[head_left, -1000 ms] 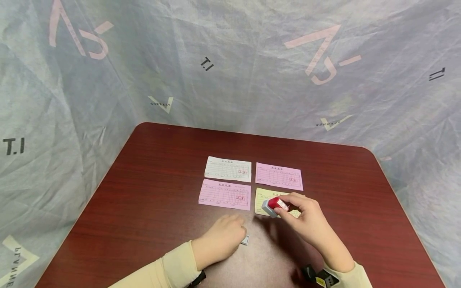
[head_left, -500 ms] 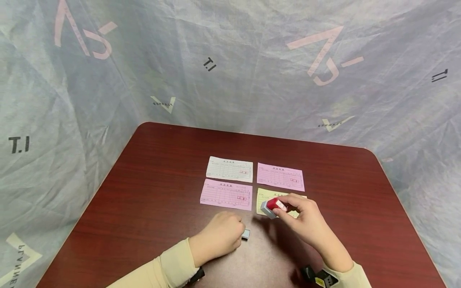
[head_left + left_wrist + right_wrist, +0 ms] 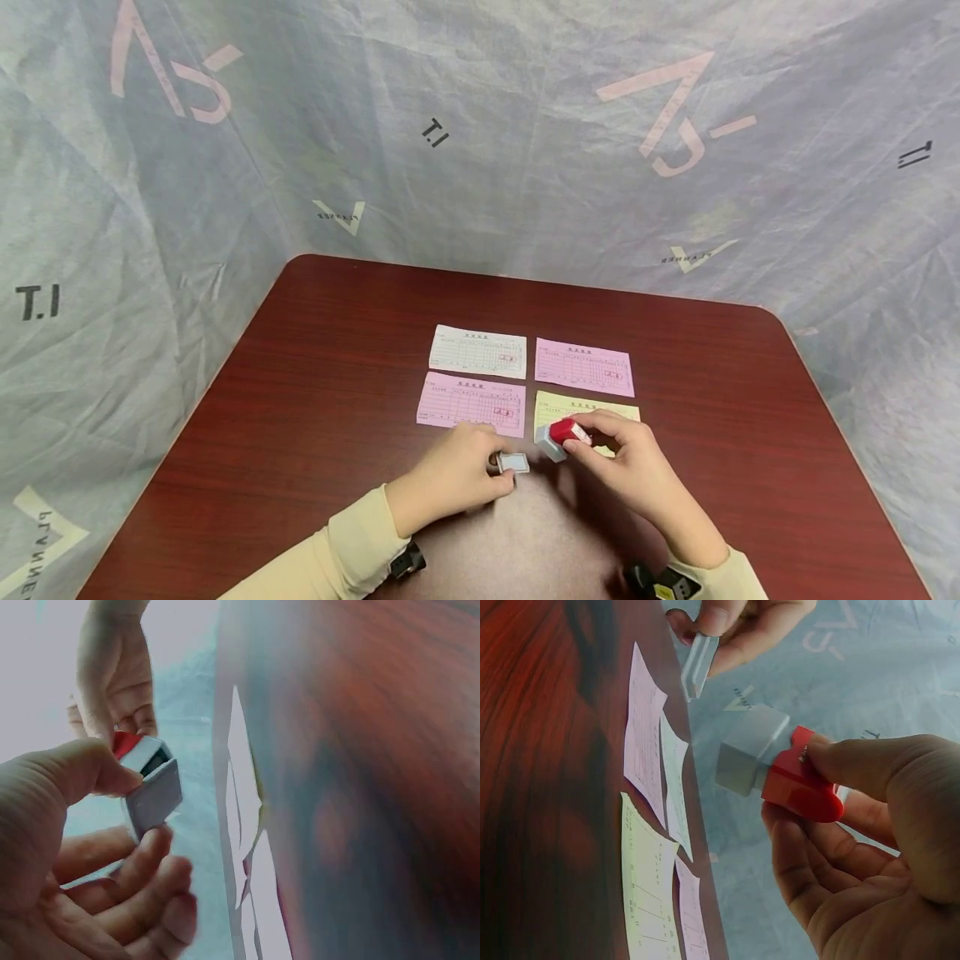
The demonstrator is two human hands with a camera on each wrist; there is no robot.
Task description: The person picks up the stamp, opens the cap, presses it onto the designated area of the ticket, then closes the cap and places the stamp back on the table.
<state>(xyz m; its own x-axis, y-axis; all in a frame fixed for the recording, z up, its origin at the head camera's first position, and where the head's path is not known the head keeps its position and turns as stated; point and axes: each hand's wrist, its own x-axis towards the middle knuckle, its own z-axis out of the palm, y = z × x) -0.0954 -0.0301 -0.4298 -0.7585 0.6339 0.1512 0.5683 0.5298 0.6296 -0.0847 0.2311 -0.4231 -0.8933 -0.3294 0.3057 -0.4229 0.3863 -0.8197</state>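
Observation:
My left hand (image 3: 453,471) pinches a small flat grey stamp cap (image 3: 514,463) between thumb and fingers, just above the table. In the left wrist view the cap (image 3: 156,799) is tilted, its flat face towards the camera. My right hand (image 3: 637,462) grips a red stamp (image 3: 567,432) with a pale grey base by its red handle, over the near edge of a yellow slip (image 3: 551,405). The right wrist view shows the stamp's base (image 3: 750,750) pointing towards the left hand, with a gap between base and cap. The right hand partly hides the yellow slip.
Behind the hands lie a white slip (image 3: 468,354), a near pink slip (image 3: 461,402) and a far pink slip (image 3: 573,367), each with red stamp marks at its right. The dark red table (image 3: 315,367) is bounded by grey printed cloth (image 3: 495,208).
My left hand has lifted the grey cap from the tabletop and moved it up and right, closer to the stamp. The right hand with the stamp has shifted slightly left.

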